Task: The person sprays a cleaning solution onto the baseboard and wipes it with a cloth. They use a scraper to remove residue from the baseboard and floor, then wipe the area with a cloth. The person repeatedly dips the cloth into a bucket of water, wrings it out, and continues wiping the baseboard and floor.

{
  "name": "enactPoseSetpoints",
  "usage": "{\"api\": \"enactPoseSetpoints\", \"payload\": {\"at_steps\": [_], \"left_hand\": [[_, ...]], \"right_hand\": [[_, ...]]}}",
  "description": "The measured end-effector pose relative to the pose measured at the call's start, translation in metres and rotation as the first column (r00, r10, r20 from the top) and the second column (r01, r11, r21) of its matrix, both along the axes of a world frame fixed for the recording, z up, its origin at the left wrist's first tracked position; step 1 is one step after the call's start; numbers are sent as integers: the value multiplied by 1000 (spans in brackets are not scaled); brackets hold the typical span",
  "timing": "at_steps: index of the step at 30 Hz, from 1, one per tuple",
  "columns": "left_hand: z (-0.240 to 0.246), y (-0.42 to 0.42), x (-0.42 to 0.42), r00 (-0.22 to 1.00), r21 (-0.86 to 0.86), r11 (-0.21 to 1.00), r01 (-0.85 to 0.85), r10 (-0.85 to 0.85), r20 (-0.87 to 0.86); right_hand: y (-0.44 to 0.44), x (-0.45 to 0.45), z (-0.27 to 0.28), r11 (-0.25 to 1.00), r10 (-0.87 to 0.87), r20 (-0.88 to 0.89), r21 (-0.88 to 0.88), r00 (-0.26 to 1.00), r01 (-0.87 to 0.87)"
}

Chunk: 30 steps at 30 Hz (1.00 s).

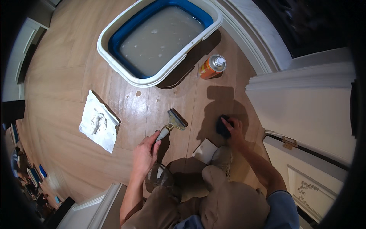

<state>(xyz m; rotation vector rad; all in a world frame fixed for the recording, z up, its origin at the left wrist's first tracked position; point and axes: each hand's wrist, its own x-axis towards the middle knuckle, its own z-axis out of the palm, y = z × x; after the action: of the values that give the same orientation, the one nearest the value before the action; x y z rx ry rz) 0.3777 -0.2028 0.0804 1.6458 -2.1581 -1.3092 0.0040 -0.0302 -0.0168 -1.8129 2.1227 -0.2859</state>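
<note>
My left hand (146, 153) grips the grey handle of a scraper (175, 120), whose wide head points up and right above the wood floor. On the right, my right hand (235, 130) has its fingers on a dark blue pad or sponge (222, 126), low at the floor. Below and left of that hand, a pale square piece (204, 151) lies beside my shoe. To the left, a white sheet (98, 121) bears a smear of whitish paste. Beyond my hands stand a white-rimmed blue basin (143, 83) of cloudy water and an orange spray can (212, 66) with a white nozzle.
White cabinetry (300, 100) with a partly open door (310, 174) borders the right side. A marble-edged surround (257, 28) stands at the upper right. Small water spots (138, 93) mark the floor below the basin. Several mixed items lie at the far lower left.
</note>
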Motion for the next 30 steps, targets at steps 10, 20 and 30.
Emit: {"api": "enactPoseSetpoints", "payload": {"at_steps": [10, 20, 30], "left_hand": [[-29, 2, -8, 990, 21, 996, -82, 84, -116], [8, -37, -41, 987, -95, 984, 150, -144, 70], [-8, -80, -82, 837, -101, 843, 528, -496, 231]], "right_hand": [[-143, 55, -33, 917, -368, 73, -137, 927, 374], [-53, -10, -2, 972, 228, 98, -87, 969, -220], [-40, -11, -1, 996, 7, 58, -91, 998, -2]]}}
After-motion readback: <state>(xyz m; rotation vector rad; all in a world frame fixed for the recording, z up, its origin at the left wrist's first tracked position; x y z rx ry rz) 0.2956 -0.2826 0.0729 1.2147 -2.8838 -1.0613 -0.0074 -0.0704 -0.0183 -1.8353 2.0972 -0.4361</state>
